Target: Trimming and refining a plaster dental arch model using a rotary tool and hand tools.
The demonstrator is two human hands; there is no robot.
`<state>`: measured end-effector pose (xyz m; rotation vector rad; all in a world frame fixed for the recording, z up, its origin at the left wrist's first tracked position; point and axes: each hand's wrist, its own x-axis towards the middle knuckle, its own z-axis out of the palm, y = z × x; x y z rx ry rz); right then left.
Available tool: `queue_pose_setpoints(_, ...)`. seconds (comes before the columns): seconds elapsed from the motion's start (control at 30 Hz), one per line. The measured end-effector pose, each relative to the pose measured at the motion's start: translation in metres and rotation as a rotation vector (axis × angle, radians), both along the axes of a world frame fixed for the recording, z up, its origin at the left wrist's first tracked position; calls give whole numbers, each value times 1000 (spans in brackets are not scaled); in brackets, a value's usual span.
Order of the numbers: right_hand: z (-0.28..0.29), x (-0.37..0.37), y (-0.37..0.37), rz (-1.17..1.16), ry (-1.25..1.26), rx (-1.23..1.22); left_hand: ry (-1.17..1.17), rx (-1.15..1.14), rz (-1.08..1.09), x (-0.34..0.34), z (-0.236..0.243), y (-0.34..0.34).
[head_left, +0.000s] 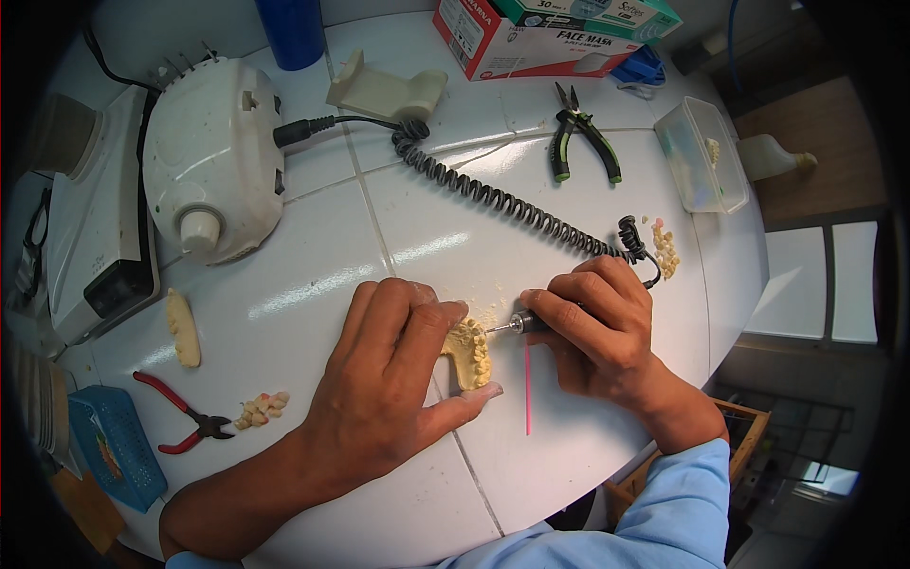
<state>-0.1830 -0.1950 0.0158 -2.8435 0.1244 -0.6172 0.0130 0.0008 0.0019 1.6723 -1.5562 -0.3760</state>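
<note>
A yellowish dental cast (467,355) with a curved row of teeth is gripped between the fingers and thumb of my left hand (379,370), low over the white tiled table. My right hand (597,322) is closed around a dental handpiece (527,322). The thin bur at its tip meets the cast's teeth or sits right beside them; I cannot tell which. Pale dust (488,305) lies on the tiles behind the cast. A thin pink stick (528,389) lies just below the handpiece.
A coiled black cord (502,201) runs from the white control unit (216,156) toward the handpiece. Green-handled pliers (581,137) lie behind; red-handled pliers (194,419) and small tooth pieces (261,410) lie left. More pieces (664,251), a plastic box (700,156) and mask boxes (540,43) stand right and back.
</note>
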Motion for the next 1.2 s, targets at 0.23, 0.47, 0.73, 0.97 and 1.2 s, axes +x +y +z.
queue_pose_setpoints(0.23, -1, 0, 0, -1, -11, -8, 4, -15, 14, -1, -2, 1)
queue_pose_setpoints(0.47, -1, -1, -1, -5, 1, -19, -2, -14, 15, 0, -1, 1)
queue_pose_setpoints(0.73, 0, -1, 1, -8, 3, -13, 5, -7, 15, 0, -1, 1)
queue_pose_setpoints(0.97, 0, -1, 1, -7, -1, -10, -9, -13, 10, 0, 0, 1)
queue_pose_setpoints(1.2, -1, -1, 2, -8, -5, -11, 5, -6, 8, 0, -1, 1)
